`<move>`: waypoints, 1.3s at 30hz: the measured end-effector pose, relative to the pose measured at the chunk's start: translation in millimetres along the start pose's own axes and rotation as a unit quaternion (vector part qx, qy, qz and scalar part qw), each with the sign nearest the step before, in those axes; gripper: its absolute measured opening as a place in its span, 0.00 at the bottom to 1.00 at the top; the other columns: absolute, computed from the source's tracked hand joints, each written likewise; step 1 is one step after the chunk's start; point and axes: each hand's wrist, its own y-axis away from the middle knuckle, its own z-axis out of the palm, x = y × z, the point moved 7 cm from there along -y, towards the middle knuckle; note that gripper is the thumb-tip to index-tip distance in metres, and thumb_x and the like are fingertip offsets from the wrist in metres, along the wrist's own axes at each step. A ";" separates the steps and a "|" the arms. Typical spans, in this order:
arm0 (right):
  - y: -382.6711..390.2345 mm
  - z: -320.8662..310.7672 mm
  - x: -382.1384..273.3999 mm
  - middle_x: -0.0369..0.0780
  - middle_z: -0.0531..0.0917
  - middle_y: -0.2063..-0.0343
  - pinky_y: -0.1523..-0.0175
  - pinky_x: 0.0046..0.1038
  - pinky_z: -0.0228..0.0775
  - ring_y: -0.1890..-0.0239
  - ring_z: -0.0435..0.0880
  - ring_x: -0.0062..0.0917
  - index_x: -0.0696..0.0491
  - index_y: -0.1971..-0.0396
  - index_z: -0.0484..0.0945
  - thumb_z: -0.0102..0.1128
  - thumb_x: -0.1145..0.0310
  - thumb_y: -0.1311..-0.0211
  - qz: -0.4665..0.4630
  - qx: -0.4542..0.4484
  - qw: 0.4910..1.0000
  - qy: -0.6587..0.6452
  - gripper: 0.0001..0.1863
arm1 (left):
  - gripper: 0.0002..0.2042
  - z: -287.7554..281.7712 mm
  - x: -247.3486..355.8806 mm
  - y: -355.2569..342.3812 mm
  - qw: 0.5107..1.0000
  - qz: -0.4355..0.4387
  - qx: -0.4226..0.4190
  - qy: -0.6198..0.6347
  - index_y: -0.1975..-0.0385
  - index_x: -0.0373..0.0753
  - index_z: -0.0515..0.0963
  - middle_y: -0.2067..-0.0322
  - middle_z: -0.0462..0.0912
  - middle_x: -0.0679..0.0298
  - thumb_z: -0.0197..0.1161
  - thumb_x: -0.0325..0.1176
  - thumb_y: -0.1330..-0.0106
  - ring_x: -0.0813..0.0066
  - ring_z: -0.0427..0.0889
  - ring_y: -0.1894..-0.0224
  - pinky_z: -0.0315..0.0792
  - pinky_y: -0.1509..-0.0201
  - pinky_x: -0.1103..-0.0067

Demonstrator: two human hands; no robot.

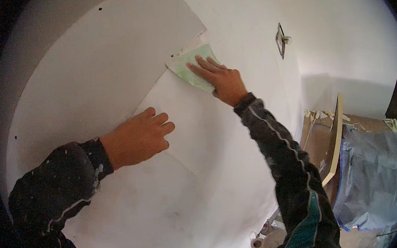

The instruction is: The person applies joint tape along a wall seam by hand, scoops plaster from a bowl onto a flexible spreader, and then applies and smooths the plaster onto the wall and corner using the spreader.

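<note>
My right hand [223, 82] presses a pale green sheet [189, 62], dusted with white, against the white wall [218, 136]. Its fingers lie along the sheet, and the thumb is hidden. Whether the sheet is sandpaper or cloth I cannot tell. Lower and to the left, my left hand [137, 136] is at the wall with bent fingers apart and nothing visible in them. Between the hands runs the edge of a greyer panel [93, 67], which has a few small dark spots. The sheet covers part of that edge near the panel's corner.
To the right, a switch or socket frame [280, 41] sticks out of the wall. Below it stand a pale yellow-edged board [336, 137] and a piece covered with clear plastic [377, 176] and blue tape. Several items, including a roundish container [275, 241], lie low by the wall.
</note>
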 end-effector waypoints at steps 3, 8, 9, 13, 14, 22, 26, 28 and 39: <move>12.6 -11.7 9.0 0.35 0.71 0.31 0.42 0.39 0.81 0.35 0.75 0.36 0.28 0.27 0.58 0.60 0.83 0.51 -0.038 -0.109 0.993 0.034 0.51 | 0.07 26.7 5.5 -6.3 0.999 0.036 -0.010 -0.011 0.64 0.41 0.79 0.58 0.78 0.59 0.61 0.36 0.34 0.59 0.75 0.51 0.70 0.46 0.62; -28.2 -43.2 56.7 0.42 0.80 0.41 0.47 0.47 0.79 0.47 0.84 0.43 0.37 0.29 0.62 0.57 0.77 0.45 0.106 -0.040 0.990 -0.087 0.41 | 0.06 13.1 5.2 -17.7 0.997 0.023 -0.060 0.033 0.63 0.42 0.78 0.62 0.80 0.61 0.60 0.35 0.34 0.61 0.80 0.56 0.72 0.49 0.63; -37.9 -39.2 62.3 0.43 0.79 0.41 0.47 0.46 0.79 0.49 0.85 0.43 0.38 0.29 0.63 0.57 0.74 0.45 0.156 -0.070 0.983 -0.059 0.39 | 0.06 3.7 -4.7 -17.7 0.998 -0.005 -0.046 0.034 0.62 0.42 0.79 0.62 0.82 0.61 0.60 0.36 0.33 0.61 0.81 0.58 0.73 0.50 0.63; -48.2 -6.5 42.8 0.44 0.82 0.44 0.50 0.45 0.79 0.53 0.86 0.43 0.40 0.31 0.65 0.57 0.71 0.44 0.122 -0.090 0.988 -0.009 0.37 | 0.08 -29.3 -44.9 -22.1 0.979 -0.094 0.048 0.175 0.59 0.37 0.80 0.66 0.86 0.54 0.60 0.34 0.30 0.56 0.85 0.59 0.75 0.47 0.64; -35.4 -5.0 28.2 0.43 0.82 0.45 0.51 0.45 0.80 0.53 0.86 0.43 0.40 0.31 0.65 0.57 0.72 0.45 0.087 -0.049 0.995 -0.005 0.38 | 0.11 -34.6 -55.1 -23.5 0.971 -0.100 0.074 0.203 0.57 0.35 0.81 0.65 0.86 0.53 0.61 0.35 0.30 0.56 0.85 0.60 0.75 0.47 0.65; 3.6 -7.5 19.5 0.39 0.76 0.36 0.51 0.43 0.80 0.48 0.85 0.38 0.38 0.29 0.63 0.57 0.75 0.46 0.003 -0.141 0.988 -0.064 0.40 | 0.16 -57.6 -110.8 -9.1 0.960 -0.211 0.057 0.176 0.51 0.34 0.82 0.55 0.85 0.50 0.61 0.39 0.29 0.56 0.82 0.49 0.72 0.39 0.66; -27.4 -13.5 48.7 0.38 0.70 0.31 0.45 0.45 0.80 0.37 0.77 0.39 0.35 0.27 0.59 0.56 0.78 0.44 0.021 0.040 0.999 -0.030 0.43 | 0.17 -70.2 -141.5 -18.3 0.967 -0.215 0.049 0.124 0.48 0.34 0.81 0.49 0.83 0.49 0.62 0.39 0.30 0.55 0.80 0.46 0.71 0.37 0.66; -31.5 -0.9 52.4 0.37 0.68 0.29 0.43 0.46 0.79 0.35 0.75 0.40 0.34 0.27 0.58 0.56 0.80 0.45 0.030 0.051 0.998 -0.017 0.45 | 0.17 -70.9 -155.4 -26.4 0.969 -0.204 0.029 0.136 0.48 0.34 0.81 0.49 0.82 0.49 0.63 0.39 0.30 0.56 0.80 0.47 0.71 0.38 0.67; 52.6 -19.6 -24.2 0.36 0.66 0.28 0.32 0.38 0.71 0.28 0.66 0.37 0.36 0.28 0.62 0.60 0.87 0.58 -0.014 -0.035 0.995 -0.089 0.52 | 0.14 -105.8 -144.5 -67.8 0.967 -0.158 0.037 0.197 0.67 0.30 0.82 0.72 0.83 0.55 0.70 0.37 0.41 0.66 0.83 0.70 0.77 0.61 0.71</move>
